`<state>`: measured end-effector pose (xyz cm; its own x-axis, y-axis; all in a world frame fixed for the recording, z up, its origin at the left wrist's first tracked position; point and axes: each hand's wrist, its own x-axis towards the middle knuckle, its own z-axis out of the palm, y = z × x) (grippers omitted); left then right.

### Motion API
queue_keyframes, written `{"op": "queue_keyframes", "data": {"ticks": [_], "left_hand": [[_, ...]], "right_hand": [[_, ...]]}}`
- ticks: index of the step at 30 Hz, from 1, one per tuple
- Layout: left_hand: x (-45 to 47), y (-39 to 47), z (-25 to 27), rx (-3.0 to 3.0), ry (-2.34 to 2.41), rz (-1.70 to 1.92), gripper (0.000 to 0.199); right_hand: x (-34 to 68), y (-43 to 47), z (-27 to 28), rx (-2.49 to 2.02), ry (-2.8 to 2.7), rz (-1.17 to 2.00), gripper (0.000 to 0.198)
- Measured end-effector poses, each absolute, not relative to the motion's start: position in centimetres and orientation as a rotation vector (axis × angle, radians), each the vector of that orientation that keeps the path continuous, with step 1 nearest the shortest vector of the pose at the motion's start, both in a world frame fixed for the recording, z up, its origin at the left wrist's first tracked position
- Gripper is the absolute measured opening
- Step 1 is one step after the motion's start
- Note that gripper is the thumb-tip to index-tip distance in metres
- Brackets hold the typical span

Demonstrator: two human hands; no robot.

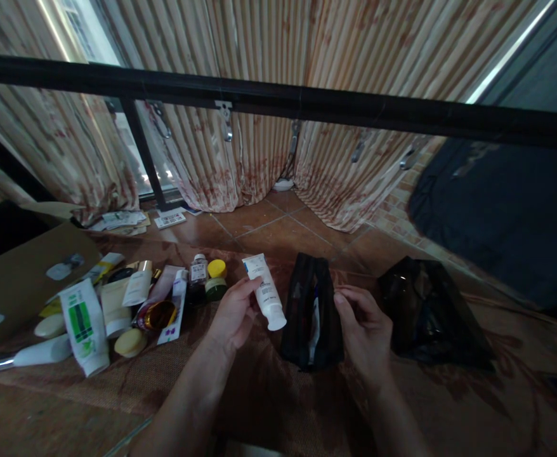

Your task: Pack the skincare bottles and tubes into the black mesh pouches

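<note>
My left hand is closed on a white squeeze tube with a white cap that points down toward me. Just right of the tube lies a black pouch, its top parted, with a pale item and a bit of blue showing inside. At the pouch's right edge my right hand has thumb and fingers pinched together on the pouch's side. A second black bag, glossy and crumpled, lies farther right, and neither hand touches it.
To the left lie several toiletries: a white and green tube, a small white bottle, a yellow-lidded jar and a dark bottle. A cardboard box stands beyond them. A dark rail crosses before striped curtains.
</note>
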<state>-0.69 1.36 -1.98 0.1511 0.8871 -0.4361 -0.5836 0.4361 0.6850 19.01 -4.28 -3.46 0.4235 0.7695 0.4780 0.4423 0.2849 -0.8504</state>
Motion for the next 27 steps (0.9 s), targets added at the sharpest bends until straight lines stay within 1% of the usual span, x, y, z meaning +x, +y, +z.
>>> {"op": "queue_keyframes", "data": {"ticks": [14, 20, 27], "left_hand": [[-0.3, 1.4, -1.6, 0.312, 0.953, 1.14, 0.014], [-0.3, 1.3, -0.7, 0.34, 0.966, 1.115, 0.02], [-0.4, 1.1, -0.3, 0.37, 0.948, 1.101, 0.022]], "right_hand": [[19.0, -4.1, -3.8, -1.335, -1.185, 0.298, 0.016], [19.1, -4.2, -3.9, -1.344, -1.191, 0.304, 0.014], [19.1, -4.1, -3.9, -1.334, -1.198, 0.314, 0.012]]}}
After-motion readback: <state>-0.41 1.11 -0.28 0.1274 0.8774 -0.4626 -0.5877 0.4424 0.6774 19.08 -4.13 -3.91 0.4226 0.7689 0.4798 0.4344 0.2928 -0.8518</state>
